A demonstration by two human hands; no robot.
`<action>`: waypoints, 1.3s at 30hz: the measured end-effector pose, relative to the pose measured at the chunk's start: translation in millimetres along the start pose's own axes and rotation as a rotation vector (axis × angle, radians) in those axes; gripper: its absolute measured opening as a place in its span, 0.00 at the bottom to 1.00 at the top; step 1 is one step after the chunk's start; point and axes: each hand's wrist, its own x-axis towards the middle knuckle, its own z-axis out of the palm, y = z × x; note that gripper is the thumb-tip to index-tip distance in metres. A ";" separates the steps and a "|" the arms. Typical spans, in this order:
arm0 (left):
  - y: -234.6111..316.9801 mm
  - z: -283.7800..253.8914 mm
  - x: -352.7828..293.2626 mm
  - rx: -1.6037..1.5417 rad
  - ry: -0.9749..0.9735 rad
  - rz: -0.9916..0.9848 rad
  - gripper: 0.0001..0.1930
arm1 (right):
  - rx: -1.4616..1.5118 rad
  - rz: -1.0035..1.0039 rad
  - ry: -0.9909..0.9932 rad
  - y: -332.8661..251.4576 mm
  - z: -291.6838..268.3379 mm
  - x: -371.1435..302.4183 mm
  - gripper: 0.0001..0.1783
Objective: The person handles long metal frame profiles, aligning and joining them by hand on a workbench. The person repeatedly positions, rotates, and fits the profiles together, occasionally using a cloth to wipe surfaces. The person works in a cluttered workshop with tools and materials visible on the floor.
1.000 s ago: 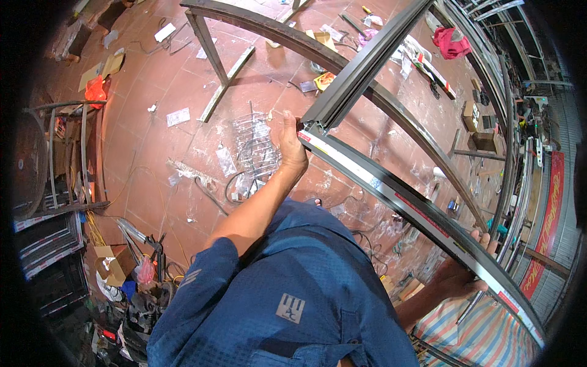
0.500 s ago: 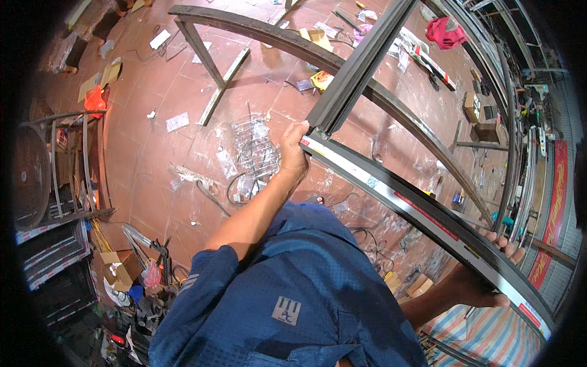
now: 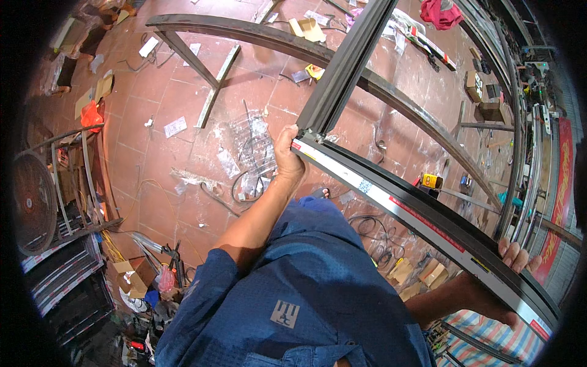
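The left hand [image 3: 290, 154] clasps the dark frame [image 3: 391, 196] at its corner; the right hand [image 3: 483, 301] curls around one side farther along. Such wide spacing probably steadies it.

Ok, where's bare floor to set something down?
Mostly bare tile lies between the orange bag and the pale packet; a dusty patch lies between the black frame and the steel beam. Crowded: lower left around the open box, and below the frame, by the cardboard.
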 end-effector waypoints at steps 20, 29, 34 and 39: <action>99.5 4.0 -2.7 0.890 -0.538 0.184 0.53 | 0.041 -0.009 -0.224 1.7 -49.8 17.0 0.82; 163.4 75.6 5.5 1.880 -1.099 0.668 0.70 | 0.312 0.307 -0.738 12.1 -116.8 67.5 0.52; 152.5 85.5 32.8 1.788 -1.248 0.719 0.63 | 0.142 0.329 -0.781 -0.7 -67.3 68.1 0.23; 136.6 87.5 38.6 1.686 -1.258 0.851 0.58 | 0.074 0.571 -0.705 -26.5 -61.5 72.7 0.30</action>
